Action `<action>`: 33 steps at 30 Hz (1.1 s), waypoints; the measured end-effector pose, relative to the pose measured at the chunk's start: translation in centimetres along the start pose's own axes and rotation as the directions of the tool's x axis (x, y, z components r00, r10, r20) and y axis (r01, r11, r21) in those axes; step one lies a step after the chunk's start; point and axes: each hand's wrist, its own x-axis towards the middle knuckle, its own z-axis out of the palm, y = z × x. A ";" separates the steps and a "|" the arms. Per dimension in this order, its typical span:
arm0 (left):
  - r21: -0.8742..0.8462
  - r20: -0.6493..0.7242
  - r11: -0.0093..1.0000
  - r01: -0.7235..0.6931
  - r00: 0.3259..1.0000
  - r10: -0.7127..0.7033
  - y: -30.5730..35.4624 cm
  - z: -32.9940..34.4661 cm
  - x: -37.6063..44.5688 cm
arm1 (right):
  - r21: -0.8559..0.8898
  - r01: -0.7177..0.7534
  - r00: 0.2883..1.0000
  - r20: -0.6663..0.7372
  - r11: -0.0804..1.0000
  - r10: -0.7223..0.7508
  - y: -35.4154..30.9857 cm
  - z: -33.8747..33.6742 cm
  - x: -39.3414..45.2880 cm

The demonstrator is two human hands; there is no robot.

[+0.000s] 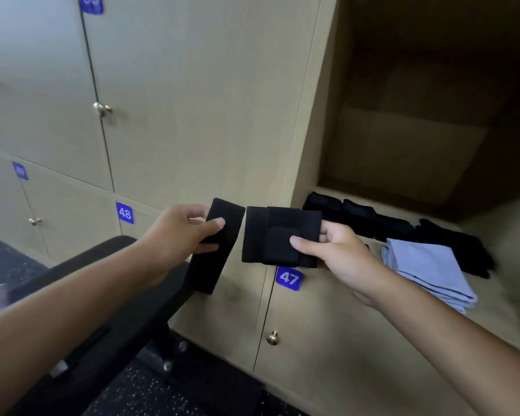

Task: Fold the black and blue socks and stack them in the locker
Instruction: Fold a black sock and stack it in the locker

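- Black fabric fills both hands at the centre of the frame: the left hand (189, 228) pinches a long, flat black sock (215, 250) near its upper end, thumb on the front and fingers behind, so the rest hangs down toward the lower centre.
- Just right of it, the right hand (336, 250) clamps a folded black sock bundle (279, 235), thumb pressed on the front layer and fingers curled behind. The two pieces look barely apart, with a thin gap between them.
- To the right of the hands is the open locker (403, 145); on its shelf (493, 310) lie a row of folded black socks (373, 220) toward the back and a stack of folded light blue socks (430, 271) nearer the front edge.
- I judge the step in hand to be folding the hanging sock, or joining it with the bundle, before stacking.
- To do it well, keep the right thumb firm so the folded layers do not spring open; knit fabric this soft will slump and unroll if the pinch slackens.
- Bring the hanging sock's edges square to the bundle, then fold the loose tail up rather than letting it dangle and twist.
- When placing, set the finished piece flat with the other black ones, clear of the blue stack, so neither pile tips.
- Closed doors numbered 47 (288, 278) and 48 (124, 212) sit lower centre.
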 end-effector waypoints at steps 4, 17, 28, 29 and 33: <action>-0.059 0.048 0.997 0.042 0.998 -0.039 -0.3 1.3 0.5 | 0.021 -0.037 0.997 -0.069 0.999 0.039 0.5 -1.8 -0.6; -0.114 0.128 0.985 0.127 0.985 -0.112 -0.2 4.8 1.0 | 0.294 -0.044 0.980 -0.176 0.955 0.099 0.6 -2.9 -1.0; -0.324 0.133 0.928 0.187 0.980 -0.151 -0.1 9.1 0.8 | 0.350 -0.134 0.971 -0.138 0.927 0.193 1.5 -1.2 -1.3; -0.324 0.117 0.928 0.185 0.981 -0.155 -0.1 9.3 0.9 | 0.289 -0.132 0.969 -0.165 0.948 0.185 1.6 -1.3 -1.4; -0.292 0.097 0.939 0.183 0.982 -0.161 -0.1 9.9 1.5 | 0.078 -0.070 0.956 -0.279 0.994 0.089 1.8 -1.9 -1.5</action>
